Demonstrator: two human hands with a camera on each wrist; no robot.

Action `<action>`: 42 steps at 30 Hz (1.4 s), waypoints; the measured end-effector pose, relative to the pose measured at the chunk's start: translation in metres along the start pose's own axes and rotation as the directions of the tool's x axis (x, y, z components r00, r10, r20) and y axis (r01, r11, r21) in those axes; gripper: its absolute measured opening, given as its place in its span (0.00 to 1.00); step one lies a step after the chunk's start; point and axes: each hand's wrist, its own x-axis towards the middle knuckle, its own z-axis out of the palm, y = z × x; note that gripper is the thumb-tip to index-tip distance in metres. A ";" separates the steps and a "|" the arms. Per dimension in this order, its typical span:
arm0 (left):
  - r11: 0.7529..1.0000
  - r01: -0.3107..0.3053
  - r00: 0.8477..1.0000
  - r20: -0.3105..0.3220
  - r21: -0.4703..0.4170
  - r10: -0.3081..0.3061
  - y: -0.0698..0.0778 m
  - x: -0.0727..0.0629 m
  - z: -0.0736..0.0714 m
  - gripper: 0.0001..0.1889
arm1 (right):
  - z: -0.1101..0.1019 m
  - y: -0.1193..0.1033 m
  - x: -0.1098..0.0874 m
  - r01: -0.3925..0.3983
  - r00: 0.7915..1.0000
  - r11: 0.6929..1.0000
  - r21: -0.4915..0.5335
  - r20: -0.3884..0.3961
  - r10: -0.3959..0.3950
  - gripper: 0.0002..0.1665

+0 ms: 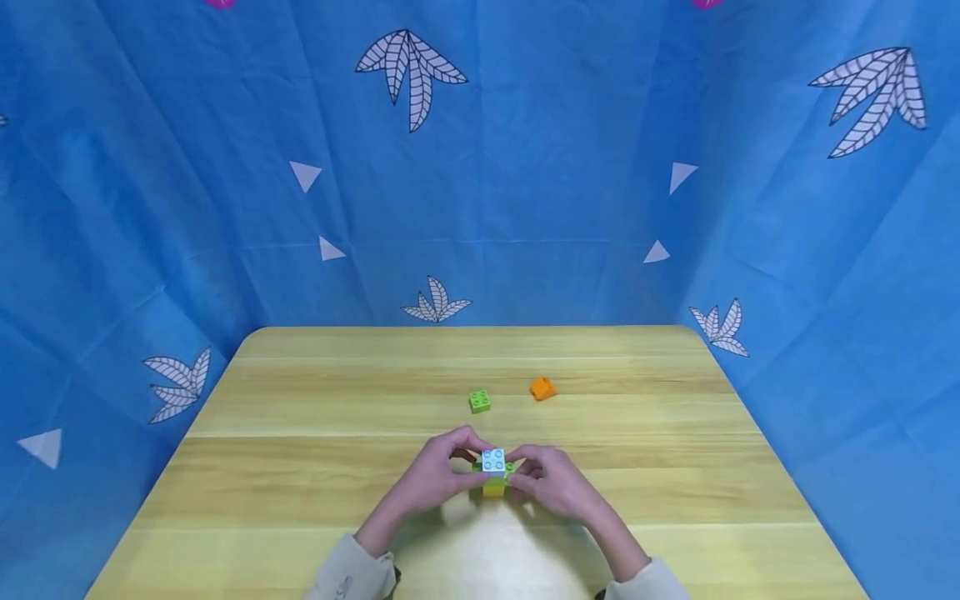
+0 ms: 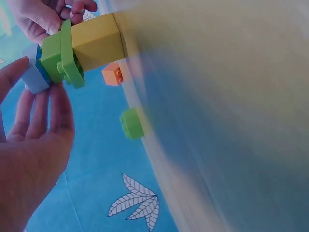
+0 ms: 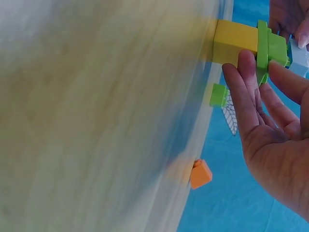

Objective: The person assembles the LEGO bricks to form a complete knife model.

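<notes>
A small tower of toy building bricks stands between my hands at the front middle of the table. Its base is a yellow block (image 2: 99,41), topped by a wider lime green piece (image 3: 262,46) with studs jutting out at the sides. Above that come a green brick (image 2: 51,58) and a light blue brick (image 1: 492,461), with a thin strip showing between these two in the wrist views. My left hand (image 1: 438,475) pinches the light blue brick between thumb and fingers. From the other side, my right hand (image 1: 553,482) grips the green part of the tower.
Behind the tower, a loose green four-stud brick (image 1: 480,402) lies on the wooden table (image 1: 300,400). An orange brick (image 1: 542,388) with a slanted shape lies to its right. Blue patterned cloth (image 1: 525,167) hangs round the back and sides.
</notes>
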 end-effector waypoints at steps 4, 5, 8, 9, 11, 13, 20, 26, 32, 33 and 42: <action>1.000 -0.011 1.000 0.018 -0.001 0.011 0.000 0.000 0.001 0.13 | 0.001 0.002 -0.001 -0.012 1.000 1.000 0.006 -0.001 0.012 0.22; 1.000 -0.015 1.000 0.025 -0.002 0.015 0.000 0.000 0.001 0.13 | 0.001 0.002 -0.002 -0.016 1.000 1.000 0.008 -0.003 0.016 0.21; 1.000 -0.025 0.999 0.033 0.000 0.025 0.001 0.001 0.001 0.13 | 0.001 0.002 -0.003 -0.022 1.000 1.000 0.019 -0.008 0.022 0.22; 1.000 -0.025 0.999 0.031 0.002 0.025 0.001 0.001 0.001 0.13 | 0.001 0.002 -0.003 -0.021 1.000 1.000 0.022 -0.009 0.021 0.22; 1.000 -0.028 0.999 0.027 0.004 0.028 0.001 0.001 0.000 0.14 | 0.002 0.001 -0.003 -0.015 1.000 1.000 0.024 -0.011 0.016 0.22; 1.000 -0.022 0.999 0.023 0.002 0.022 0.001 0.000 0.000 0.14 | 0.002 0.001 -0.002 -0.012 1.000 0.999 0.031 -0.011 0.012 0.22; 1.000 0.003 1.000 0.020 0.016 -0.004 -0.001 -0.003 -0.003 0.14 | 0.006 0.001 -0.001 -0.015 1.000 0.998 0.059 0.009 0.014 0.22; 1.000 0.004 1.000 0.023 0.012 -0.005 -0.002 -0.001 -0.005 0.13 | 0.005 0.001 0.000 -0.017 1.000 0.999 0.051 0.001 0.017 0.23; 1.000 0.003 1.000 0.021 0.015 -0.003 -0.001 -0.001 -0.006 0.14 | 0.005 0.001 0.000 -0.018 1.000 0.998 0.056 0.001 0.018 0.22; 1.000 0.005 1.000 0.019 0.018 -0.006 -0.001 -0.001 -0.005 0.14 | 0.004 0.002 0.000 -0.019 1.000 0.999 0.050 0.001 0.019 0.22; 0.997 0.014 1.000 0.014 0.080 -0.015 -0.001 0.002 -0.003 0.15 | 0.003 0.002 0.000 -0.025 1.000 0.999 0.028 -0.003 0.025 0.23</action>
